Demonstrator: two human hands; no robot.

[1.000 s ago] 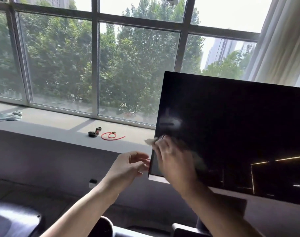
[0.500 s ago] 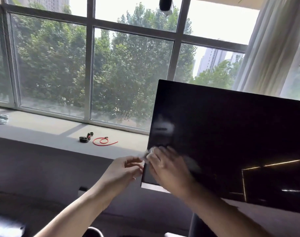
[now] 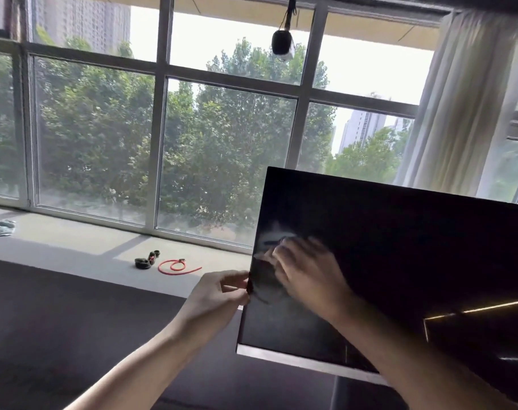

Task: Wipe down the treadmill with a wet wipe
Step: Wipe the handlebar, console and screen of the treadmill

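Since a moment ago my right hand point(image 3: 306, 275) has slid up the dark treadmill screen point(image 3: 399, 255), and my left hand point(image 3: 219, 294) has closed in on the screen's left edge. My view has also tipped upward, so more of the window point(image 3: 163, 128) shows. My right hand lies with fingers spread flat against the glass near the screen's left side, blurred with motion. A pale patch at my fingertips is probably the wet wipe point(image 3: 277, 250), pressed under them, though the blur leaves it hard to make out. Faint streaks mark the glass just beside it. My left hand pinches the screen's left edge between thumb and curled fingers, touching the frame.

On the windowsill point(image 3: 74, 244) lie a red cord point(image 3: 176, 266) coiled in a loop, a small dark item point(image 3: 144, 261) just beside it, and a pale cloth point(image 3: 0, 227) far off at the left. A white curtain point(image 3: 464, 99) hangs at the right.
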